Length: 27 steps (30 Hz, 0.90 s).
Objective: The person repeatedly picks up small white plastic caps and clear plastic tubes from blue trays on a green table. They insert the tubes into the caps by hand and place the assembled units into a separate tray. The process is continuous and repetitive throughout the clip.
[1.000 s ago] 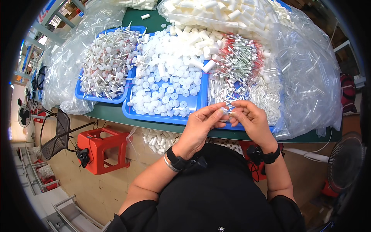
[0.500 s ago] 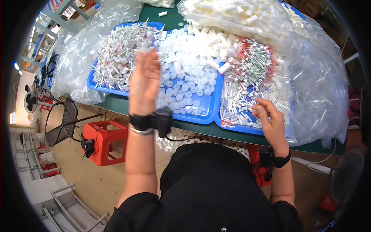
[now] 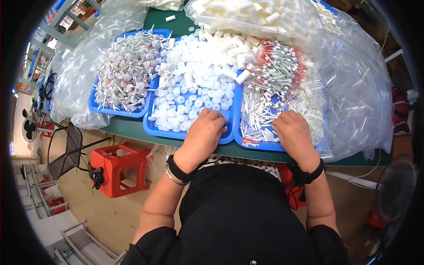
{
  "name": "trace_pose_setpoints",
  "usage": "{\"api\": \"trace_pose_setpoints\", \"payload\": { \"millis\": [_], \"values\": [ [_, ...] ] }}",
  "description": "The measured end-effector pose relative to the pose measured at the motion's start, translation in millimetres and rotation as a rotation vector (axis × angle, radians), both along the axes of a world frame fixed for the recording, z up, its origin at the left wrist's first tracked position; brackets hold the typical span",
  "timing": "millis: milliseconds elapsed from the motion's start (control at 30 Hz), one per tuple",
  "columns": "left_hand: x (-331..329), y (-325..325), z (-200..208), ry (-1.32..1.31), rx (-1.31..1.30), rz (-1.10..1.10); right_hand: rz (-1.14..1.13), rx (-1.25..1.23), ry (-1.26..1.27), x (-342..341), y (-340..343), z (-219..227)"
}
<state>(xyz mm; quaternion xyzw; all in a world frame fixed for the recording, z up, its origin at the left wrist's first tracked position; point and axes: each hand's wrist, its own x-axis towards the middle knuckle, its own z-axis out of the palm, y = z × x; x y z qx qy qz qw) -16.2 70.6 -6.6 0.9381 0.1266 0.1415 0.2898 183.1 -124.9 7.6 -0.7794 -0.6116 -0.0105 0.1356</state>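
Observation:
My left hand [image 3: 205, 134] reaches over the front right of the middle blue tray [image 3: 194, 134], its fingers curled down among translucent white plastic discs [image 3: 179, 99] with small centre holes. Its fingertips are hidden, and what they pinch, if anything, does not show. Over the right blue tray [image 3: 260, 144] is my right hand [image 3: 293, 132], fingers bent together and pointing down into short thin white tubes [image 3: 256, 117]. Its grip is hidden from above too. Behind that hand lies a heap of thin metal-coloured pins with red and white ends [image 3: 280, 66].
The left blue tray [image 3: 128, 111] is heaped with discs fitted on thin stems [image 3: 126, 70]. White foam-like cylinders [image 3: 234, 46] spill from a clear bag at the back. Plastic bags [image 3: 353, 101] flank the trays on the green table [image 3: 128, 127]. A red stool [image 3: 119, 172] stands left.
My left hand has come down from above the left and middle trays, moving right to the middle tray's front. My right hand has turned and lowered its fingers into the tubes. The view has shifted slightly.

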Motion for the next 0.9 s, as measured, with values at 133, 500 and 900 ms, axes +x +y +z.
{"api": "trace_pose_setpoints", "payload": {
  "millis": [133, 500, 900],
  "values": [
    [1, 3, -1, 0.117, 0.04, -0.02, 0.02, 0.106, 0.126, 2, -1, 5],
    [-2, 8, 6, 0.135, 0.135, 0.02, -0.259, 0.488, 1.229, -3, -16, 13],
    [16, -20, 12, -0.177, -1.483, 0.129, -0.149, 0.509, 1.478, -29, -12, 25]
  ]
}}
